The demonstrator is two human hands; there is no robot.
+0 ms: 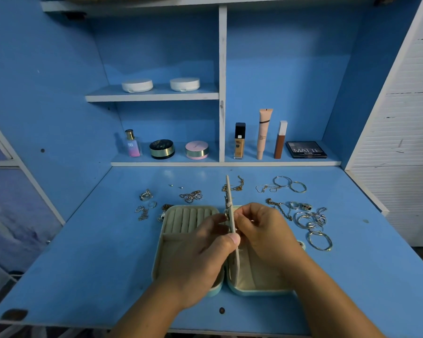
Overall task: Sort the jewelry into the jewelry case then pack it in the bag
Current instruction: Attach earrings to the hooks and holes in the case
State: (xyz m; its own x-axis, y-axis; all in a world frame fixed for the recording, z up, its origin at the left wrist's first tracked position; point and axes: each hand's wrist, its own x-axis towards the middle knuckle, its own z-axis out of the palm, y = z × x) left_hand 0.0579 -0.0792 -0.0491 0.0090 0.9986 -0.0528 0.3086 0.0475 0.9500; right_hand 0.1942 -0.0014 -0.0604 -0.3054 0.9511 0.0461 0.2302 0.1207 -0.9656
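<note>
Chains (142,212) lie on the counter (83,264) left of the open case (162,230). The left hand (200,254) pinches the case's upright flap (228,191). The right hand (266,232), close against it, pinches the flap's far face, and any piece between its fingers is hidden. The flap is best held still while fastening. Hoops (320,241) wait on the right.

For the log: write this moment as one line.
jewelry case: open | left hand: holds divider flap upright | right hand: pinches at flap | loose jewelry: on desk
</note>
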